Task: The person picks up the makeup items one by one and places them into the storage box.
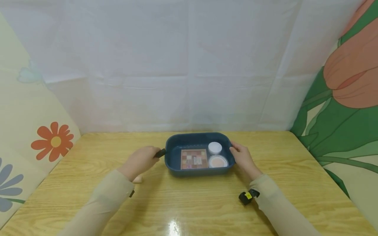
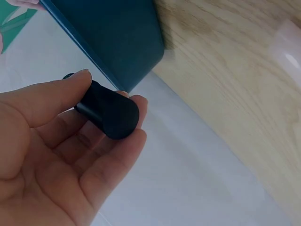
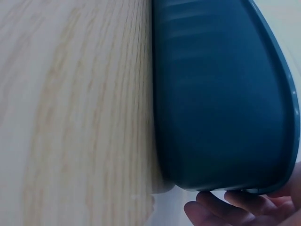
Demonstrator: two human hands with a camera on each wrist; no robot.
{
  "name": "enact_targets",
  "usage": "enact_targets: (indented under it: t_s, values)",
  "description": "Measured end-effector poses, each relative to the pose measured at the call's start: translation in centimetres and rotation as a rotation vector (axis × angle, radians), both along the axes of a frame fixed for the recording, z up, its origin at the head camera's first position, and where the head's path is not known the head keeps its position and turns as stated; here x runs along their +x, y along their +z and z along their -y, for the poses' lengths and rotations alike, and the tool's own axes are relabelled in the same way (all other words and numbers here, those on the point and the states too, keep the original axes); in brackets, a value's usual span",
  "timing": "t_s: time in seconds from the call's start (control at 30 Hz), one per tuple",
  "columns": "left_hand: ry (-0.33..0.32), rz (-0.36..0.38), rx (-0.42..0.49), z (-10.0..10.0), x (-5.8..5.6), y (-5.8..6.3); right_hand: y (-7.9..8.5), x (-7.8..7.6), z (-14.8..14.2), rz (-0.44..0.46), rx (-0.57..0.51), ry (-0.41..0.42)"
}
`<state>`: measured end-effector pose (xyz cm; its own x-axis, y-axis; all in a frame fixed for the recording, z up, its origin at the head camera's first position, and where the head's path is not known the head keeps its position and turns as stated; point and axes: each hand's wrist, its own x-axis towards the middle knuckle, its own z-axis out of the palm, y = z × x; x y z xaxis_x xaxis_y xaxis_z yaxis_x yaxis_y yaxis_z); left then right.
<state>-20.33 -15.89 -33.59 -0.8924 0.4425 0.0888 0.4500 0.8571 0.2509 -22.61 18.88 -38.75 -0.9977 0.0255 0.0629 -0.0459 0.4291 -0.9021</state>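
Note:
A dark blue rectangular basin [image 1: 195,173] sits toward the back of the table. Inside it are an eyeshadow palette [image 1: 189,160], a white round jar [image 1: 215,148] and a round compact with a peach center [image 1: 218,161]. My left hand [image 1: 141,161], at the basin's left end, pinches a small black cylinder [image 2: 107,110] between thumb and fingers, close by the basin wall. On the other side my right hand [image 1: 242,159] grips the basin's right end, thumb at the rim and fingers [image 3: 221,209] curled against the outer wall.
A pale pink object [image 1: 137,179] lies on the wooden table [image 1: 189,203], partly hidden by the left wrist. Behind the table hangs a white sheet [image 1: 189,82]. Flower-patterned panels [image 1: 339,131] flank both sides. A black wrist device [image 1: 247,196] hangs by the right cuff.

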Motion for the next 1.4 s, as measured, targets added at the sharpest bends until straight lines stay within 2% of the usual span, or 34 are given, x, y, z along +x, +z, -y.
enact_targets:
  t_s: [0.4, 0.83, 1.23, 1.4]
  values:
    - [-0.022, -0.075, -0.033, -1.5, -0.3, 0.4, 0.0, 0.0, 0.1, 0.000, 0.007, -0.001]
    - [-0.010, -0.021, -0.119, -3.1, -1.3, 0.9, -0.1, -0.1, 0.0, -0.002, 0.003, -0.001]
    - [-0.054, -0.028, -0.149, -4.5, -1.8, 0.7, 0.1, 0.0, 0.2, -0.015, 0.006, 0.003]
    - [-0.049, -0.021, -0.164, -5.3, -2.0, 0.9, 0.0, 0.0, 0.2, -0.022, 0.010, 0.000]
